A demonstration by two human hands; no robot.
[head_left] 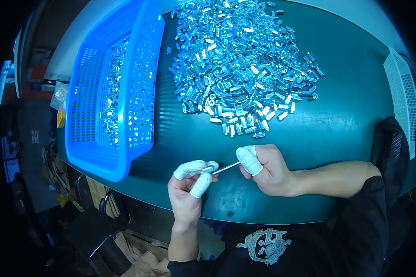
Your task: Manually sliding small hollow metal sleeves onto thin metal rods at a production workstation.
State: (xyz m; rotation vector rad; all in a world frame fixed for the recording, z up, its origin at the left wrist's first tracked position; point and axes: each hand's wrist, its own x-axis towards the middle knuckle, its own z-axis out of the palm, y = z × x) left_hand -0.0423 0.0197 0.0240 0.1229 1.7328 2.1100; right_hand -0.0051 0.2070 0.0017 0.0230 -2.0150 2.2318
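Observation:
My left hand [186, 196], with white finger cots on its thumb and fingers, pinches a small shiny hex metal standoff [208, 170]. My right hand [273, 171], also with white finger cots, is closed on a thin metal rod [227, 167]. The rod slants down to the left, and its tip meets the standoff's end; whether it goes inside cannot be made out. Beyond my hands, a large heap of similar metal standoffs [245, 83] covers the far middle of the green table [346, 134].
At the left stands a blue perforated plastic basket [123, 115] with more metal pieces [113, 101] in it. A white perforated tray [399, 87] stands at the right edge, near a dark mesh cloth or bag [390, 152]. A small dark round thing [230, 213] lies near the front edge.

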